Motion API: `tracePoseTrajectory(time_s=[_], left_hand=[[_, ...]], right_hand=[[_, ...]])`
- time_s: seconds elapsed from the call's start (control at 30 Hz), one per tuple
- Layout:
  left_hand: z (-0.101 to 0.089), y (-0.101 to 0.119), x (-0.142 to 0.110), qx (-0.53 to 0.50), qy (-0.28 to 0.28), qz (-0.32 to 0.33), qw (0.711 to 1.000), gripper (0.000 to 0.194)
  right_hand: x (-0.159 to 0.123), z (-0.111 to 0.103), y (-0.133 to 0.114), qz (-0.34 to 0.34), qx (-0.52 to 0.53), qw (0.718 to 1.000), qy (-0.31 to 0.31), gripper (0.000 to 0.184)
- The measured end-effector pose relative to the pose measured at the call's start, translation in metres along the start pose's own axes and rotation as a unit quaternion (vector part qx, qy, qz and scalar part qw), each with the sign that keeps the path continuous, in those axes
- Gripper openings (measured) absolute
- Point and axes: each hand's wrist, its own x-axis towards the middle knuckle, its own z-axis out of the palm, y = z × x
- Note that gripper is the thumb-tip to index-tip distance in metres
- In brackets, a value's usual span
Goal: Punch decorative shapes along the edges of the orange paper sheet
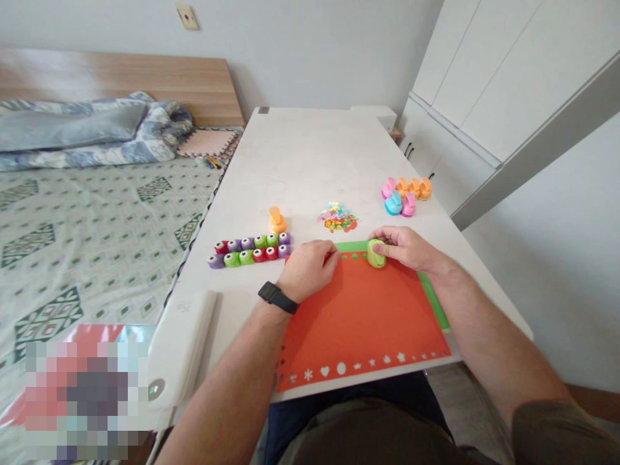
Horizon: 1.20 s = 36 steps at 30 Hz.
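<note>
My right hand (404, 247) is closed around a light green paper punch (376, 254) at the far edge of an orange sheet of paper (358, 310). My left hand (312, 263), fingers curled, grips the same far edge to the left of the punch. Cut shapes such as hearts, stars and circles run along the sheet's near edge, and a few small holes show at the far edge between my hands. A green sheet (436, 302) lies beneath, showing along the far and right sides. The tips of my left fingers are partly hidden.
Two rows of small punches (252, 250) stand to the left, with an orange punch (278, 221) behind them. Colourful paper cut-outs (339, 218) are heaped beyond the sheet. Several larger punches (404, 196) sit at right. A long white device (183, 349) lies at the table's left edge.
</note>
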Motion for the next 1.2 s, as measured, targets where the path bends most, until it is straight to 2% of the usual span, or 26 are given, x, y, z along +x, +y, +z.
tracePoseTrajectory(time_s=[0.17, 0.67, 0.87, 1.2], left_hand=[[-0.0005, 0.0010, -0.0002, 0.001, -0.002, 0.000, 1.000, 0.024], [-0.0001, 0.0014, -0.0002, 0.004, -0.007, 0.004, 1.000, 0.025], [0.0005, 0.0022, -0.0008, 0.002, -0.009, 0.005, 1.000, 0.025], [0.0019, 0.0001, -0.0007, 0.000, -0.014, 0.006, 1.000, 0.024]], right_hand=[[-0.0005, 0.0004, -0.0030, -0.005, -0.019, 1.000, 0.002, 0.044], [0.0009, -0.0005, -0.0036, 0.007, 0.015, 1.000, -0.027, 0.044], [0.0039, 0.0000, 0.0029, 0.016, 0.042, 0.999, 0.001, 0.041], [0.0017, -0.0018, 0.0024, 0.025, 0.043, 0.999, -0.014, 0.043]])
